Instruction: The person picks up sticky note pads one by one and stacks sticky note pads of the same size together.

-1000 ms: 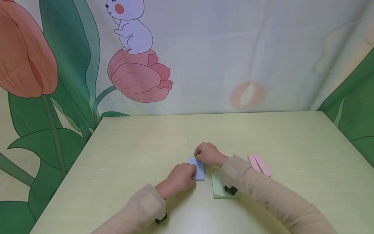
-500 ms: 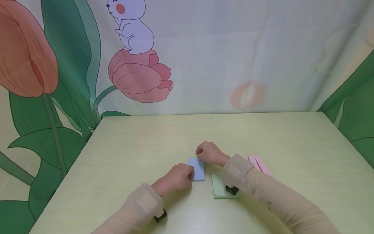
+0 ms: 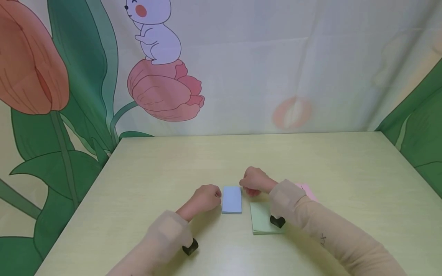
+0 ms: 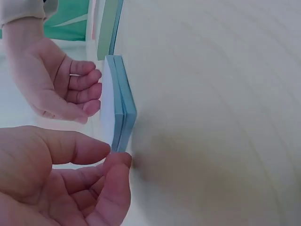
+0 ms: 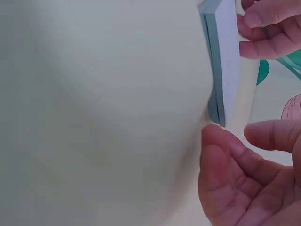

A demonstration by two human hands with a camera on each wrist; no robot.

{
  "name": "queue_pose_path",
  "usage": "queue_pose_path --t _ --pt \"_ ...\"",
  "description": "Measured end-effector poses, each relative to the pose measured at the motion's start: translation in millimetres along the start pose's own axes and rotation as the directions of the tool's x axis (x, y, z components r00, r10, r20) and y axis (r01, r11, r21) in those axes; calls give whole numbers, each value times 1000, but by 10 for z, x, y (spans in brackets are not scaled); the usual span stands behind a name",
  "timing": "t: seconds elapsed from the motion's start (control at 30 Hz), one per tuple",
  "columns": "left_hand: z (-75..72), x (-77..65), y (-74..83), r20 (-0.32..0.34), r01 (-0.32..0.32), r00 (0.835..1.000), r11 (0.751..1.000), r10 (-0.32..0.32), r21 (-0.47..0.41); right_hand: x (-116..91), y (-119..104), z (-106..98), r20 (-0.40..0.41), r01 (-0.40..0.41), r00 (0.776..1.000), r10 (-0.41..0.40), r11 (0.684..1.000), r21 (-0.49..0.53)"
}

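Note:
A light blue sticky-note pad [image 3: 231, 200] lies flat in the middle of the table, and the wrist views show it as two layers stacked with edges nearly aligned. On its left side is my left hand [image 3: 204, 198], fingers loosely bent and thumb tip right at the pad's edge in the left wrist view. Across from it, my right hand [image 3: 256, 181] hovers at the pad's far right corner. In the right wrist view, a gap shows between the right thumb and fingers [image 5: 216, 162], with nothing held there.
A green sticky-note pad [image 3: 259, 218] lies right of the blue one, partly under the right sleeve [image 3: 288, 199]. Behind that forearm, pink paper strips [image 3: 309, 191] show in part. A printed curtain [image 3: 241, 76] hangs along the table's [image 3: 165, 161] far edge.
My left hand has drawn back from over the blue pad to its left side. My right hand has shifted slightly right, off the pad's top edge. The pad has stayed in place.

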State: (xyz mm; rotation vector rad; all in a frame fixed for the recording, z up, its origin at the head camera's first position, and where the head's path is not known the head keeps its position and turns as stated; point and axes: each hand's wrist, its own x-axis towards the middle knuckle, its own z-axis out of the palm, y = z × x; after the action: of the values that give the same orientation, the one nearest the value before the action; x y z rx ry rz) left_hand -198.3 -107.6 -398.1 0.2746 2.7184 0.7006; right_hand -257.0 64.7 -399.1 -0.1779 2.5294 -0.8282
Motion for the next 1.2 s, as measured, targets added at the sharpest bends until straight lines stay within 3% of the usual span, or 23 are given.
queue_pose_path --t 0.17,0.6,0.87,1.03,1.2 --pt "44 66 -38 0 32 999 998 -32 -62 -9 9 49 52 -29 998 26 999 42" --pt "69 69 -42 -10 60 998 989 -62 -137 -34 -28 89 48 -41 998 37 996 74" --pt "54 1 -68 -3 53 999 995 -53 -79 -33 -26 78 -4 -15 1000 15 1000 9" --pt "40 -54 -91 55 34 998 999 -32 -33 -10 -9 79 -72 59 995 -62 997 -41" --pt "27 -72 -98 111 16 994 1000 -13 -22 19 -3 112 -75 63 995 -62 998 7"
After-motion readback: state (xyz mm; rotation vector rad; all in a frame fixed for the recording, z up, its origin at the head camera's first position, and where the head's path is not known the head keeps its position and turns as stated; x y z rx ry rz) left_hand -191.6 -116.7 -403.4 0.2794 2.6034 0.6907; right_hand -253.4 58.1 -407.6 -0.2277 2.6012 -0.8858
